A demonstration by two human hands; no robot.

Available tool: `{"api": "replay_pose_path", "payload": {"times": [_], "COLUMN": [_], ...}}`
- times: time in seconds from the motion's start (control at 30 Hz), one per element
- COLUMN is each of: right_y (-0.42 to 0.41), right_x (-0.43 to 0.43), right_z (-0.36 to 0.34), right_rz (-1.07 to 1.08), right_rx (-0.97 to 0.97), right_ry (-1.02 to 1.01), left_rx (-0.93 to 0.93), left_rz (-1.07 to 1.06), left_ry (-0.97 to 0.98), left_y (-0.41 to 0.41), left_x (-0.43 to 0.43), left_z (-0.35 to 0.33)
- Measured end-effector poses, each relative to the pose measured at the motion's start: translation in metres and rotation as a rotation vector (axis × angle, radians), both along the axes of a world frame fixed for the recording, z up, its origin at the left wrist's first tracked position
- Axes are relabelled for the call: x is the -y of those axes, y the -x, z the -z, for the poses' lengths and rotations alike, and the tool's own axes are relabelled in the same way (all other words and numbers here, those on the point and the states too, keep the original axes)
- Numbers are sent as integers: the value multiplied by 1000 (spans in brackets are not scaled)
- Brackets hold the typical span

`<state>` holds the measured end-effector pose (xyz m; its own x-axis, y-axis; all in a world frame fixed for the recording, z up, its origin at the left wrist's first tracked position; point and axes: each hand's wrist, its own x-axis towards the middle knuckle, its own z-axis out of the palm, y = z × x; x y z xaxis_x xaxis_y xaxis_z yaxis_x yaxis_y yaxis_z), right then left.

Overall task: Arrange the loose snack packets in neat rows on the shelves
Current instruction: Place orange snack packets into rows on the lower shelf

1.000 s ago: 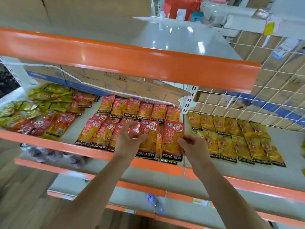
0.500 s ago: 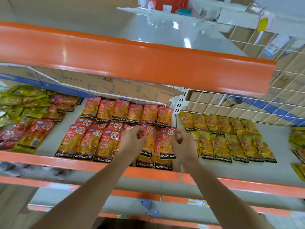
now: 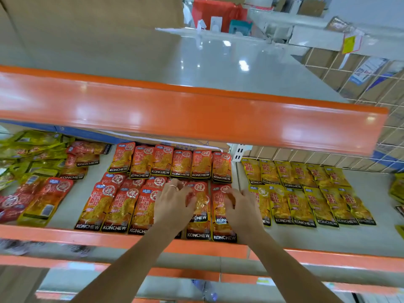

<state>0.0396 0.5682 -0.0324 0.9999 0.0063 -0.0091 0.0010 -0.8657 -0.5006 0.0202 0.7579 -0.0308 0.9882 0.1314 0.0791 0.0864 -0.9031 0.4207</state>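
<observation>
Two hands, left hand (image 3: 175,206) and right hand (image 3: 242,212), lie with fingers spread (apparently pressing, not gripping) on adjacent orange packets (image 3: 200,206) in the shelf (image 3: 65,234) near row.

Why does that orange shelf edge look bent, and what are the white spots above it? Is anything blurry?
Head view: the wide lens bows the straight orange edge. Head view: the white spots are glare, lights reflected in the glossy top shelf. Head view: the red packets are sharp enough to read, while the lower shelf and the far left are smeared.
</observation>
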Motion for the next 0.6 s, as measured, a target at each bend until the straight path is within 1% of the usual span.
{"api": "replay_pose_path", "payload": {"times": [0.07, 0.13, 0.2, 0.3, 0.6], "right_y": [3, 7, 10, 11, 9], "right_x": [-1, -1, -1, -1, 3], "right_z": [0, -1, 0, 5, 9], "right_rz": [-8, -57, -162, -290, -323], "right_rx": [13, 70, 114, 77, 58], "right_ry": [71, 101, 123, 200, 223], "left_rx": [0, -13, -22, -26, -34], "left_rz": [77, 153, 180, 181, 208], "left_ry": [-30, -77, -115, -170, -225], "left_y": [3, 6, 6, 6, 8], "left_x": [-1, -1, 0, 0, 5], "left_z": [3, 6, 7, 9, 9]}}
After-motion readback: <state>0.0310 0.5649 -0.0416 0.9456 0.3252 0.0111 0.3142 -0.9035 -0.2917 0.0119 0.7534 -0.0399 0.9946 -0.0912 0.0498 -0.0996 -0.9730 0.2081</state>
